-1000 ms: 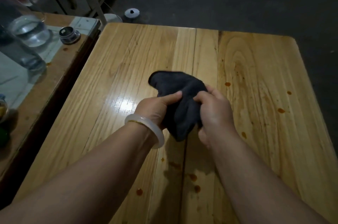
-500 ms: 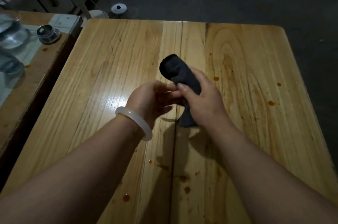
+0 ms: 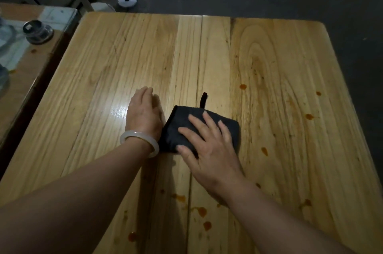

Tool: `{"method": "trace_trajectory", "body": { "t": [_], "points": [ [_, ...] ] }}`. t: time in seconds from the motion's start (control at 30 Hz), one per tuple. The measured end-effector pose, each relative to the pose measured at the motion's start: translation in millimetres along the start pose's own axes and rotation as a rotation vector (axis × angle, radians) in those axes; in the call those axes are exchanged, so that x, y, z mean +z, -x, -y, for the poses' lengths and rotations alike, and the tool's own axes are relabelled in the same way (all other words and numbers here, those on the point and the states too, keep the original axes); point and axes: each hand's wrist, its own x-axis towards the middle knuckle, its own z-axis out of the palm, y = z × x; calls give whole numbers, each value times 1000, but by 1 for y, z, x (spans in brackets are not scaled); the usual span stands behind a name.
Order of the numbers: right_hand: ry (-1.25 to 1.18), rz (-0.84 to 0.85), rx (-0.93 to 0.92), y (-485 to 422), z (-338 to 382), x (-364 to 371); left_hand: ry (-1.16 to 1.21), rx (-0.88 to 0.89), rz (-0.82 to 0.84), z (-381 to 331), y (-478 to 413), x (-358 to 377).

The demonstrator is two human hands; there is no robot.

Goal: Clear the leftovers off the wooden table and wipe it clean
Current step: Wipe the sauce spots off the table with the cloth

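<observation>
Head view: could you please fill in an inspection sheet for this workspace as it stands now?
Surface: wooden table, glossy, with orange spots along the near edge and on the right side.
Job's things: dark cloth, folded, lying flat mid-table, its loop at the far edge.
Clutter: small jar and glassware on the side table to the left.
Grippers: left hand palm down beside the cloth, bracelet on the wrist; right hand pressing on the cloth, fingers spread.
Cables: nothing seen.
Surroundings: dark floor, round white object beyond the table.
</observation>
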Motion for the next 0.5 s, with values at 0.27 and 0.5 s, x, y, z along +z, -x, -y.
{"method": "trace_trajectory", "body": {
  "t": [0.27, 0.5],
  "points": [
    [232, -86, 12, -21, -23, 15, -93, 66, 51, 2, -11, 25],
    [257, -77, 86, -54, -42, 1, -230, 52, 30, -1, -6, 34]
  ]
}}
